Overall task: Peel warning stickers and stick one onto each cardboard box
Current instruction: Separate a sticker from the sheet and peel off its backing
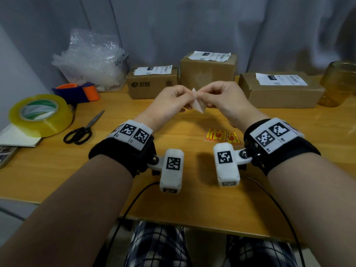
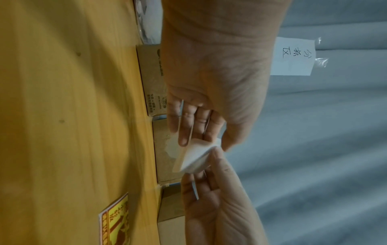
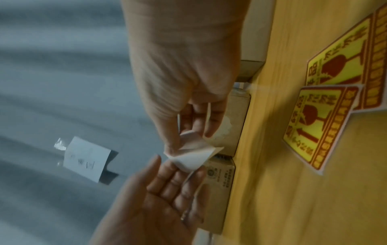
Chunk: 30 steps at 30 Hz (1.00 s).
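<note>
Grey curtain is seen behind a yellow wooden table in the head view. Both hands are raised above the table with a white sticker sheet pinched between them: the left hand grips its left edge between thumb and curled fingers, and the right hand pinches its upper corner in the same way. Three cardboard boxes are counted along the far edge: a left box, a taller middle box and a right box, each topped with a white shipping label. Two yellow and red warning stickers lie flat on the table near the right wrist. One tape roll, one pair of scissors, a pile of bubble wrap and an amber jar are also placed on the table.

From the left wrist, the sheet is seen folded open into two layers, held between the left thumb and the fingers, while the right hand is closed on the lower layer. A handwritten paper note is taped to the curtain.

From the right wrist, the sheet is clamped by the right thumb and fingertips; the left hand's fingers are curled against its lower edge. The two warning stickers are seen overlapping on the table.
</note>
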{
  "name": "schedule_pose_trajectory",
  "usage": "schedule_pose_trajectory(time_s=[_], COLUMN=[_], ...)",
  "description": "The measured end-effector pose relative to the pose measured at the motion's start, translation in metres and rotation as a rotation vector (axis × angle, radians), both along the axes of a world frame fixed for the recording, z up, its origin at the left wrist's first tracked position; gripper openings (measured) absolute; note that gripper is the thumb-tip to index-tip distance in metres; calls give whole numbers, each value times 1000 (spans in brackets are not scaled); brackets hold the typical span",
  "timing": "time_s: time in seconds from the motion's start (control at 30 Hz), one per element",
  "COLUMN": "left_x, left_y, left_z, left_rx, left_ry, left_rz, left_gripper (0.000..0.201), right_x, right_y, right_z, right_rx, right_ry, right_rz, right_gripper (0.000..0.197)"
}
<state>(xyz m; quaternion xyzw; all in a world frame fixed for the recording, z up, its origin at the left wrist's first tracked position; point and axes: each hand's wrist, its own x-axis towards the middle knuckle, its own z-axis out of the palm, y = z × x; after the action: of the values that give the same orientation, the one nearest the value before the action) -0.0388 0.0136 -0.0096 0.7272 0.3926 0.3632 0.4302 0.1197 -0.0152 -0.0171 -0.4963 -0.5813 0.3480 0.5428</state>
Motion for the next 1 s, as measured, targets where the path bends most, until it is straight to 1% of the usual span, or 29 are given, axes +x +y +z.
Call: schedule_pose_trajectory(time_s=[0.1,0.2,0.33,0.43,0.53,0.6,0.77,0.9,1.0], left_x=[-1,-1,1,7,12,14,15,18,19], left_y=[2,3,2,3,5,5,5,3,4], left_z=[-2,-1,0,-2,-2,-3,-4,-7,-9], left_rx=[83,107,64,2,-36,-58,-93,-117,-132], left_ry=[12,8,-38,-28,-17,-18,-63,-116,-143], left_rz=[-2,-19,-57,6,69,77,103,145,172], left_gripper=[10,8,12,17,19,20,21,17,20], right_x=[-2,-1,-2,-7,-11,-13,-14,-15,-13], right_y=[1,1,2,4,6,6,7,10,11], right_z=[-1,-3,-3,-1,1,3,3,0,-2], right_rx=[36,-16,-140,-211,-261,-284,-327,-327,-316], right_ry=[-86,-63,65,136,208,254,383,454,509], right_rz=[-2,29,40,-1,-47,-73,-137,-178,-216], right_gripper=[8,1,12,15,13,9,7,7,8])
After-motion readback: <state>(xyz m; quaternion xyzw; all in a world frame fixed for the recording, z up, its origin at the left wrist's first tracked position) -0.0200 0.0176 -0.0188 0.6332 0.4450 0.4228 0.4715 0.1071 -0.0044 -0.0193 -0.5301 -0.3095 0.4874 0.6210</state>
